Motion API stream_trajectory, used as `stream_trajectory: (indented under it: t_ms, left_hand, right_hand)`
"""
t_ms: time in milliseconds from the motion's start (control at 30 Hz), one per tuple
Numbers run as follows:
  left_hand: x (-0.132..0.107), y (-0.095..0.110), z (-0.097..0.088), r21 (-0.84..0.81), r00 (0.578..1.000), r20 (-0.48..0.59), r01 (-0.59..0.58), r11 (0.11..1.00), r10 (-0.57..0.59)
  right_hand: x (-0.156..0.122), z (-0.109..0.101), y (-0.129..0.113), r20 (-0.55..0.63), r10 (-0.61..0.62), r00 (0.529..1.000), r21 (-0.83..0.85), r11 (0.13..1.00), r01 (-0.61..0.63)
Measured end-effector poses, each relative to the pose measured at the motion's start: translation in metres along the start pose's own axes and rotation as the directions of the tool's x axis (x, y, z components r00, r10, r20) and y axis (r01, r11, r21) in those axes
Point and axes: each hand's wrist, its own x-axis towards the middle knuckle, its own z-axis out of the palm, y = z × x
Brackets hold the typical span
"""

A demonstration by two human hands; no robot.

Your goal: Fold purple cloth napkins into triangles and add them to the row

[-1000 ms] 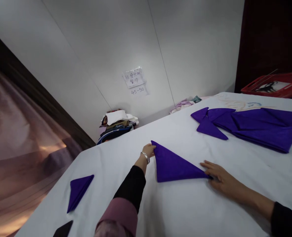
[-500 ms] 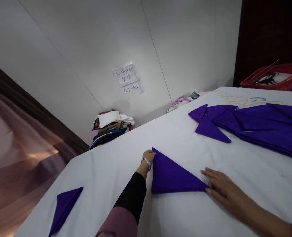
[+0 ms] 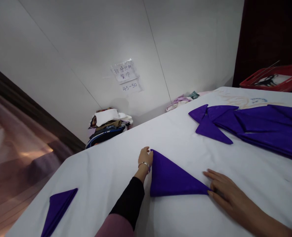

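Note:
A purple cloth napkin, folded into a triangle, lies flat on the white-covered table. At its top corner is my left hand, fingers slightly apart and lying along the left edge; a bracelet circles the wrist. My right hand pinches the pointed right corner between thumb and a finger, with the other fingers stretched out above. Another folded purple napkin rests at the lower left. Toward the upper right, several folded purple napkins overlap in a row.
Behind the table edge stands a pile of folded clothes, and more crumpled cloth lies by the wall. A red basket holding a dark-handled tool sits at the far right. Handwritten paper signs hang on the wall. A pinkish curtain covers the left.
My left hand has loosened from the napkin's top corner and shifted slightly left. My right hand still pinches the right corner. The view has shifted a little.

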Motion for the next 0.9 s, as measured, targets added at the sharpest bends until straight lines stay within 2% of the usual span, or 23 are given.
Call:
stream_trajectory:
  t_ms: [100,200,300,433,600,900]
  left_hand:
    - [-0.001,0.0,-0.003,0.022,0.985,0.008,-0.171,0.985,0.171]
    - [0.001,-0.003,-0.001,0.014,0.933,0.097,-0.349,0.937,0.346]
    - [0.008,-0.008,0.002,0.014,0.887,0.175,-0.436,0.9,0.427]
    - [0.02,-0.016,0.007,0.023,0.865,0.217,-0.467,0.884,0.451]
    - [0.028,-0.017,0.012,0.042,0.869,0.24,-0.454,0.89,0.432]
    - [0.037,-0.011,0.004,0.131,0.859,0.315,-0.46,0.878,0.403]
  right_hand:
    - [0.0,0.001,0.001,0.006,-0.006,1.0,-0.004,1.0,0.006]
    - [0.0,0.001,0.002,-0.005,-0.003,1.0,0.016,1.0,0.003]
    - [0.001,0.0,0.001,-0.006,0.007,1.0,0.03,1.0,-0.007]
    - [0.002,-0.002,-0.002,0.0,0.016,1.0,0.034,0.999,-0.016]
    - [0.002,-0.003,-0.002,-0.024,0.032,0.999,0.025,0.999,-0.032]
    - [-0.001,-0.002,0.0,-0.063,0.057,0.996,-0.051,0.997,-0.06]
